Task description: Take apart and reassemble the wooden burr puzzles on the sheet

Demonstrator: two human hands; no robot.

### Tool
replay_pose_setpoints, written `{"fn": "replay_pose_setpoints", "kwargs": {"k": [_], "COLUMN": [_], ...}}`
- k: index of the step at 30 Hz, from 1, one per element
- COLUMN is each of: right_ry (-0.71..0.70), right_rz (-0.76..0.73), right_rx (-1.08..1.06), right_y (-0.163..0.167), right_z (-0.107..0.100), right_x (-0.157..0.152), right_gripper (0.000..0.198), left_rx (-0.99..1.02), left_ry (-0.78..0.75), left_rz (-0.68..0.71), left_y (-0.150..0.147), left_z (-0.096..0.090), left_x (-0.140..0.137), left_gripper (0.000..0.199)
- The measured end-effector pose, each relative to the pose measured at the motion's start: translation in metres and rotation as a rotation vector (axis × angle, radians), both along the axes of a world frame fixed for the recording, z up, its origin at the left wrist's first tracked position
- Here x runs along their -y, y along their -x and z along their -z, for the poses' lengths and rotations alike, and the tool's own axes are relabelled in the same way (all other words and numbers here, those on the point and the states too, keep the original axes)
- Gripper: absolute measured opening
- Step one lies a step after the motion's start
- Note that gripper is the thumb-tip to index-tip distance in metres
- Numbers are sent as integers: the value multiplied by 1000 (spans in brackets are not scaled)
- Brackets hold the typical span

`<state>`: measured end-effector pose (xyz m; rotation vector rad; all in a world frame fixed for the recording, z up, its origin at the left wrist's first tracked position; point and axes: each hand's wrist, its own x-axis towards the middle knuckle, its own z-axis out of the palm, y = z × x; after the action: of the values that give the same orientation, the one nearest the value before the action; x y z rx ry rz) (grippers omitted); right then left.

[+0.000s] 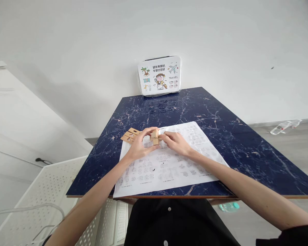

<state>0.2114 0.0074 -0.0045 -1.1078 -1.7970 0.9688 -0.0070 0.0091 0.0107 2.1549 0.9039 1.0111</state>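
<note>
Wooden block assembly (154, 137) sits above the printed sheet (149, 186) on the blue table (190, 106), clasped between thumb and fingers of the left hand (139, 147). Fingertips of the right hand (179, 142) reach its right side; their grip cannot be told.

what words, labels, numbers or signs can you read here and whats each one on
"奶牛养得好, 牛奶才会好": white case
"TRAVEL": same case
Other lettering there: too small
Printed sheet: too small and blurred
Clear bottle by the wall: too blurred
Held wooden blocks: none visible
</note>
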Motion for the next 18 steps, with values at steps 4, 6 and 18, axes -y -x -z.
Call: {"fn": "replay_pose_setpoints", "kwargs": {"k": [4,6,18], "right_ry": [89,150,229], "right_rz": [41,67,52], "right_rx": [-131,-231,-373], "right_y": [-5,-7,-7], "right_z": [2,5,12], "right_x": [-7,-11,-16], "right_gripper": [42,42,43], "left_rx": [17,37,-383], "left_ry": [-1,5,-210], "left_rz": [-37,-69,-396], "left_y": [4,6,23], "left_z": [1,3,29], "left_x": [-4,-6,-30], "left_gripper": [66,66,50]}}
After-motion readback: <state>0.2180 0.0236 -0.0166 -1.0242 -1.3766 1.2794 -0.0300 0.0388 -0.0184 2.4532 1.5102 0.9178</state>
